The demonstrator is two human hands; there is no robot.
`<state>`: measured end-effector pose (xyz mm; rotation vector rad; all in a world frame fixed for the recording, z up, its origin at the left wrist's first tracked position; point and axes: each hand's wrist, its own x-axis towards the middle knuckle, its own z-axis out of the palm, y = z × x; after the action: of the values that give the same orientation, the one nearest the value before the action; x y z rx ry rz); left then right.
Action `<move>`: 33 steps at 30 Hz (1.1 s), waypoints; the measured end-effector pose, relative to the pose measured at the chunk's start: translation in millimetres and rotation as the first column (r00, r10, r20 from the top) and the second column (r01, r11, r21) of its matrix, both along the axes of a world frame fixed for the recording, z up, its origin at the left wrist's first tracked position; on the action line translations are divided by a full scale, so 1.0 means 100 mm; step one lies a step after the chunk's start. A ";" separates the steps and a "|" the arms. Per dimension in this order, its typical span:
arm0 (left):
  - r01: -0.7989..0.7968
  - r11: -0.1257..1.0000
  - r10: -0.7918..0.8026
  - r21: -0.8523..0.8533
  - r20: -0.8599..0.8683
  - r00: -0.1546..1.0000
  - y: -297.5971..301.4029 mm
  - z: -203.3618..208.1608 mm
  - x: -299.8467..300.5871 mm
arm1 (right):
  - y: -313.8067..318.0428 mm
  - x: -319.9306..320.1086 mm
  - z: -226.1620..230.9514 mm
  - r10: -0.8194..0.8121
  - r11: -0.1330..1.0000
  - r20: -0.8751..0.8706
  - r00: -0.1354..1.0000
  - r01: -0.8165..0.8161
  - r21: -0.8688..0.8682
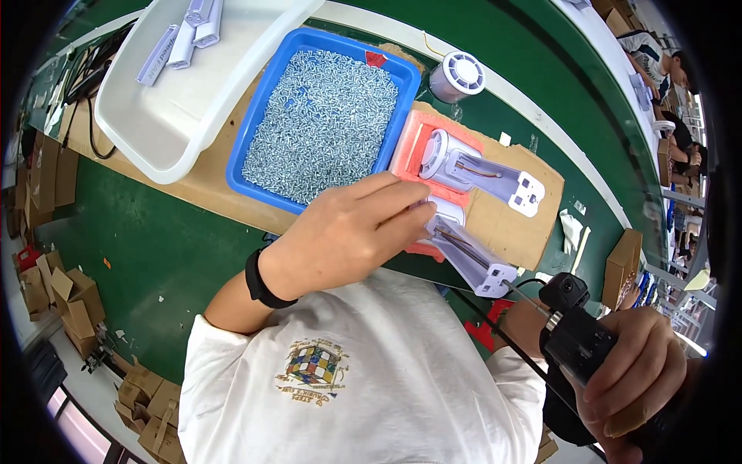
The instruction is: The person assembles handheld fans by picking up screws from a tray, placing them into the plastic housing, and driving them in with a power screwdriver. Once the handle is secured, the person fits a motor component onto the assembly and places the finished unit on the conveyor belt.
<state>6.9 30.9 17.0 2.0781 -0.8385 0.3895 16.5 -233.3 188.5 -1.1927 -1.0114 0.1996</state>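
My left hand (352, 232) reaches over a pink holder (410, 151), its fingertips pressed together on the round end of a pale lavender plastic part (471, 259) lying in it; whether a screw sits between the fingers is hidden. A second lavender part (483, 174) with a brown wire lies in the slot beyond. My right hand (630, 379) grips a black electric screwdriver (576, 325) at the lower right, its thin bit pointing toward the nearer part. A blue tray (263, 127) full of small silver screws lies just left of the holder.
A white bin (154, 116) with several lavender parts stands at the upper left. A round lavender piece (457, 77) sits on the green belt. Cardboard sheet (533, 224) underlies the work. Small cartons (66, 298) lie on the floor at left. Another person (665, 66) works at the upper right.
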 end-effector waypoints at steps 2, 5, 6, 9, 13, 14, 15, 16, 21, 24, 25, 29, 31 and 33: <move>-0.015 1.000 0.015 0.013 -0.024 1.000 0.01 -0.02 0.00 | 0.07 -0.04 -0.02 -0.077 0.997 0.016 0.997 0.077 -0.027; -0.016 1.000 0.017 0.021 -0.028 0.999 0.01 -0.05 -0.01 | 0.08 -0.05 -0.03 -0.102 0.993 0.040 0.994 0.104 -0.049; -0.019 1.000 0.020 0.019 -0.031 0.999 0.01 -0.05 -0.01 | 0.06 -0.05 -0.04 -0.092 0.994 0.058 0.994 0.095 -0.055; -0.011 1.000 0.012 0.028 -0.037 0.999 0.02 -0.03 0.00 | 0.07 -0.05 -0.04 -0.081 0.994 0.074 0.994 0.086 -0.067; -0.020 0.999 0.022 0.032 -0.048 0.999 0.01 -0.03 -0.01 | 0.10 -0.04 -0.05 -0.084 0.993 0.081 0.993 0.090 -0.081; -0.022 0.999 0.023 0.031 -0.049 0.999 0.01 -0.03 -0.01 | 0.11 -0.04 -0.05 -0.084 0.992 0.086 0.993 0.092 -0.084; -0.023 0.999 0.024 0.031 -0.055 0.998 0.01 -0.03 -0.01 | 0.12 -0.04 -0.06 -0.085 0.992 0.091 0.992 0.093 -0.088; -0.023 0.999 0.025 0.032 -0.060 0.998 0.01 -0.03 -0.02 | 0.12 -0.04 -0.06 -0.083 0.992 0.090 0.992 0.091 -0.089; -0.018 0.999 0.020 0.031 -0.068 0.998 0.01 -0.04 -0.01 | 0.10 -0.03 -0.07 -0.064 0.995 0.084 0.994 0.071 -0.073; -0.016 0.999 0.018 0.028 -0.076 0.997 0.01 -0.04 0.01 | 0.09 -0.03 -0.09 -0.063 0.996 0.088 0.994 0.068 -0.054; -0.013 1.000 0.015 0.026 -0.078 0.997 0.01 -0.04 0.01 | 0.09 -0.02 -0.09 -0.059 0.996 0.087 0.994 0.064 -0.056; -0.015 1.000 0.016 0.024 -0.067 0.998 0.01 -0.04 0.01 | 0.10 -0.02 -0.06 -0.056 0.995 0.083 0.995 0.063 -0.077; -0.013 1.000 0.015 0.028 -0.068 0.998 0.02 -0.04 0.01 | 0.12 -0.03 -0.05 -0.068 0.992 0.087 0.994 0.077 -0.103; -0.011 0.999 0.013 0.036 -0.068 0.998 0.02 -0.04 0.01 | 0.13 -0.02 -0.05 -0.062 0.992 0.086 0.994 0.070 -0.101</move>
<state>8.1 32.7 12.6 2.1184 -0.7985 0.3100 14.1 -220.6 183.1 -1.3364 -1.0418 0.1531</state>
